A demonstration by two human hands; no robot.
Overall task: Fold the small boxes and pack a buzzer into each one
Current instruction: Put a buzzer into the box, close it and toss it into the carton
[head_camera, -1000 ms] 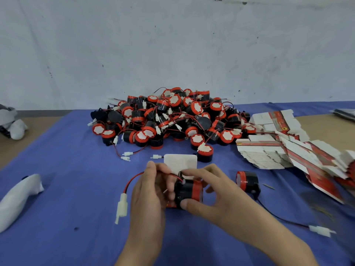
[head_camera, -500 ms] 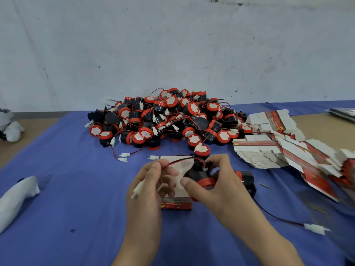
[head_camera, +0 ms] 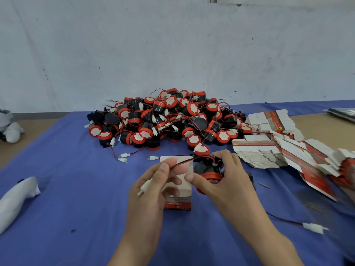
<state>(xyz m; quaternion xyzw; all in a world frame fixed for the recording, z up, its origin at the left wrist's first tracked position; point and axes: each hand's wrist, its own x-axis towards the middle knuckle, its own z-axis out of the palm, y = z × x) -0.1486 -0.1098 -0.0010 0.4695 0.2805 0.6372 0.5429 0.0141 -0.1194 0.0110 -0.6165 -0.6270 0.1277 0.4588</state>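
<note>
My right hand [head_camera: 228, 181] grips a black buzzer with a red ring [head_camera: 208, 172], lifted above the blue cloth. My left hand [head_camera: 153, 189] pinches that buzzer's red and black wire [head_camera: 184, 162], with its white plug [head_camera: 144, 187] sticking out below my fingers. Behind both hands stands a small white and red box [head_camera: 184, 191], its flap up. A big heap of buzzers [head_camera: 169, 121] lies further back. Stacks of flat unfolded boxes [head_camera: 269, 148] spread out at the right.
Another buzzer lies hidden behind my right hand; its wire ends in a white plug [head_camera: 312, 227] at the right. A white cloth bundle [head_camera: 17, 200] rests at the left edge. The blue cloth [head_camera: 67, 189] covers a tan table [head_camera: 317, 129]. A pale wall rises behind.
The buzzer rose from beside the box and tipped, red ring now downward. My left hand slid along the wire up to the plug and lifted it off the cloth.
</note>
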